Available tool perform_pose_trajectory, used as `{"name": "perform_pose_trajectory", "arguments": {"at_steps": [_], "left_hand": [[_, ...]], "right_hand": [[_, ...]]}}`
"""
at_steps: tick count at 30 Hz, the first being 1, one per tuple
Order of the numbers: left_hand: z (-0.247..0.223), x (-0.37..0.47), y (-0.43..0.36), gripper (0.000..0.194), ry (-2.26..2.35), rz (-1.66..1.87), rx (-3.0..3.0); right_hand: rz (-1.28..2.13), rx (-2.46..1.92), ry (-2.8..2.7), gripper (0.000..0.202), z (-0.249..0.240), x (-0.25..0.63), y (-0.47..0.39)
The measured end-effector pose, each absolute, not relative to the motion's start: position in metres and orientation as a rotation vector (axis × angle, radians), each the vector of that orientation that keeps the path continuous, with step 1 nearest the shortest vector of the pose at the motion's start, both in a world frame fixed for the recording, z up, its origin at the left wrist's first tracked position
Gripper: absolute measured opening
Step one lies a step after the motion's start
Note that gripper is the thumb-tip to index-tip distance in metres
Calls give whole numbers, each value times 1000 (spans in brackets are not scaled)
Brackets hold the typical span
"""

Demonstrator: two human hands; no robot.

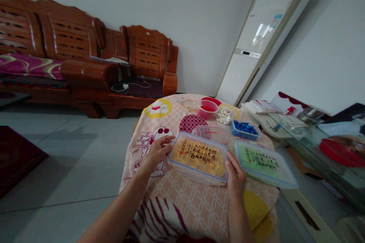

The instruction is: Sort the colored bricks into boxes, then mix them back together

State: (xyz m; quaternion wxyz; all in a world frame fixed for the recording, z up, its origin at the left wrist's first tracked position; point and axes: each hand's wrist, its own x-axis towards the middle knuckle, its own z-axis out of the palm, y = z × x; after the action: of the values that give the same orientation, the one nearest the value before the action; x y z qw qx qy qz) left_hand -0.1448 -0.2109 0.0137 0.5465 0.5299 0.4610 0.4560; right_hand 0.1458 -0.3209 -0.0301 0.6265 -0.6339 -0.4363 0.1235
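A clear plastic food container (196, 155) with a blue-edged lid, dark printed characters and yellow pieces inside is between my hands on the cloth-covered table. My left hand (158, 152) is at its left end, fingers curled against the upper left corner. Around the right end, my right hand (236, 174) has its thumb by the lid rim; the other fingers are partly hidden. Just right of that hand lies a similar lidded container (265, 163) with green contents. Behind the yellow one is a small pinkish clear lid or box (211, 133).
Farther back stand a round tub of red pieces (208, 108), a pile of white pieces (224, 117) and an open box of blue pieces (244, 129). A yellow cloth or packet (256, 212) lies near the front right. A glass-topped table (319, 152) adjoins on the right.
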Motion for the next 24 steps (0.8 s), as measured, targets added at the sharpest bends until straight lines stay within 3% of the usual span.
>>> {"name": "perform_pose_trajectory", "arguments": {"at_steps": [9, 24], "left_hand": [[14, -143, -209, 62, 1059, 1094, 1185], [13, -146, -211, 63, 957, 1070, 1079]], "right_hand": [[100, -1561, -1390, 52, 0, 130, -324], [34, -1645, -1469, 61, -4, 129, -321]]}}
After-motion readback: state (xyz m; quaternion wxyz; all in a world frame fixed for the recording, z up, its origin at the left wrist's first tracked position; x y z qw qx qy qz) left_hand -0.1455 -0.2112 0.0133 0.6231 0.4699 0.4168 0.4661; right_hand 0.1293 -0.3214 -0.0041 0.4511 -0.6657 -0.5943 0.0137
